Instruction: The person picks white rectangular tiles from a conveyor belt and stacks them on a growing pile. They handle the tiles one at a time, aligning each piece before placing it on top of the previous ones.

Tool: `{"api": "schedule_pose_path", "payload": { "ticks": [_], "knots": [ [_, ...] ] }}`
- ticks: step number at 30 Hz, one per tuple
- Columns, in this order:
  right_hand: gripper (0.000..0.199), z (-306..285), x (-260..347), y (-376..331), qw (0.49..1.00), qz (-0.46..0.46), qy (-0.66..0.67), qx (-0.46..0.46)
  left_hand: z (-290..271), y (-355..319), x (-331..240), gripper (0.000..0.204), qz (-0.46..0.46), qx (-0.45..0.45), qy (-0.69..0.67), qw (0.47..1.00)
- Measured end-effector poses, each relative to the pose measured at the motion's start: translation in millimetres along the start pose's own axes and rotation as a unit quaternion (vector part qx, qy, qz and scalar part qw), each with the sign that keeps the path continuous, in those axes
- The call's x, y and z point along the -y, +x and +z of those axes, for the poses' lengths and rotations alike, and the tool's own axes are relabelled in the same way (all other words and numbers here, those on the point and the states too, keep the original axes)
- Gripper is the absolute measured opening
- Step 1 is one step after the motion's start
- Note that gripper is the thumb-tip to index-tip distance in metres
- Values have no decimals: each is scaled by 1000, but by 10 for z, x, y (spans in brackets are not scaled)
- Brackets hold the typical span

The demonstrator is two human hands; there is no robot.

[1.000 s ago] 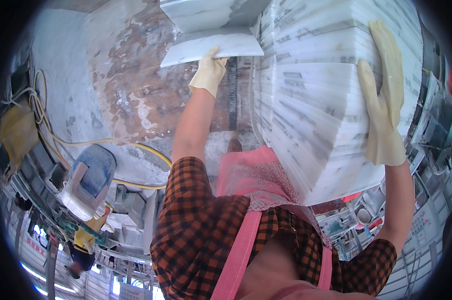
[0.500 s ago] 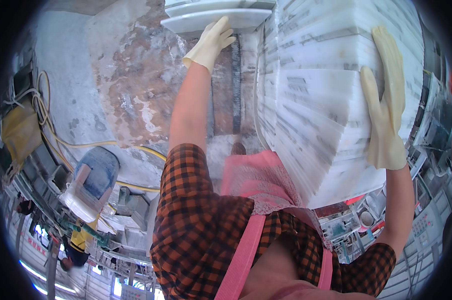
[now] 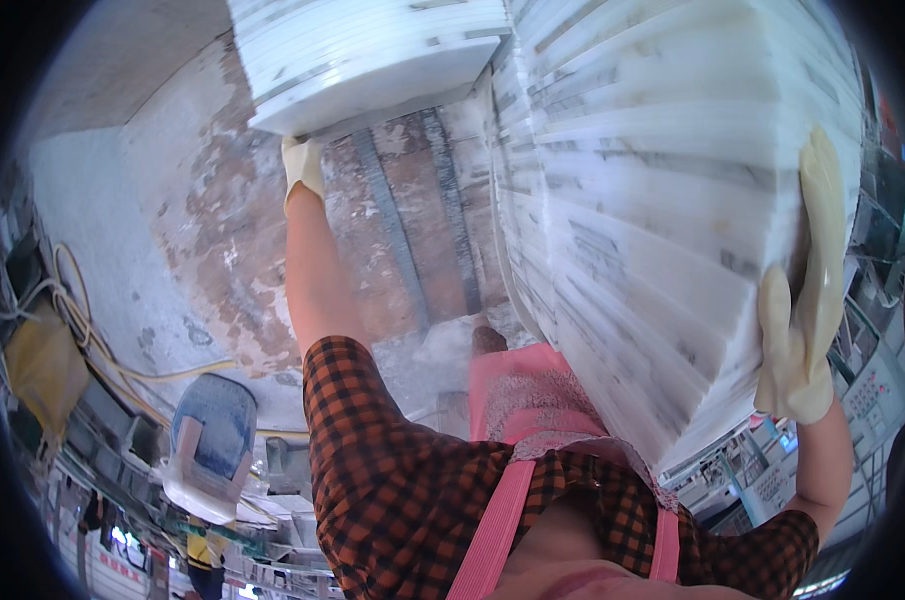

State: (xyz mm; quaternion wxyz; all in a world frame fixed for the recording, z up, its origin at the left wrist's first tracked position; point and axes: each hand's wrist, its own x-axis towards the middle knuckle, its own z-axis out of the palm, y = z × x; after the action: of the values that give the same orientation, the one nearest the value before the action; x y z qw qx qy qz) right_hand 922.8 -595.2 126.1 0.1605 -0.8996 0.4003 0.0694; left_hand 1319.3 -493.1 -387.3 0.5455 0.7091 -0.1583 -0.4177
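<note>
My left hand (image 3: pixel 303 170), in a cream rubber glove, grips the near lower corner of a white slab (image 3: pixel 373 95). Its fingers curl up against the edge and are partly hidden. That slab is the front one of a stack of white, grey-streaked stone slabs (image 3: pixel 343 40) standing at the top. My right hand (image 3: pixel 808 300), gloved alike, lies along the far right side of a larger row of similar slabs (image 3: pixel 653 200). Its fingers are stretched out, with the thumb apart on the near face.
Two dark strips (image 3: pixel 453 200) run across the worn, stained floor (image 3: pixel 243 240) under the slabs. At lower left stand a blue-backed chair (image 3: pixel 213 425) and a yellow hose (image 3: pixel 163 375). A yellow cloth-like sheet (image 3: pixel 43 355) hangs at far left. Machinery lines the right rim.
My left hand has gone from lying on the front slab's face to gripping its lower left corner. The view has shifted, showing more slabs. My right hand stays against the large row.
</note>
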Motion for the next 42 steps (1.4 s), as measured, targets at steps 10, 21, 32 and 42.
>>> {"api": "schedule_pose_path", "payload": {
  "ticks": [10, 21, 32, 42],
  "knots": [
    [61, -52, 3, 47, 997, -4, -63, 33, 71, -6, -127, 46, -58, 16, 117, 991],
    [55, -31, 150, 22, 999, -15, -2, -32, 552, -2293, 635, 30, -149, 125, 506, 840],
    [55, 289, -47, -165, 957, -104, -7, -273, -331, -4451, 254, 28, -153, 41, 266, 951],
    [45, 472, -242, -77, 917, -167, -55, -358, -827, -7446, 58, 35, -181, -364, 32, 913]
  ]
}}
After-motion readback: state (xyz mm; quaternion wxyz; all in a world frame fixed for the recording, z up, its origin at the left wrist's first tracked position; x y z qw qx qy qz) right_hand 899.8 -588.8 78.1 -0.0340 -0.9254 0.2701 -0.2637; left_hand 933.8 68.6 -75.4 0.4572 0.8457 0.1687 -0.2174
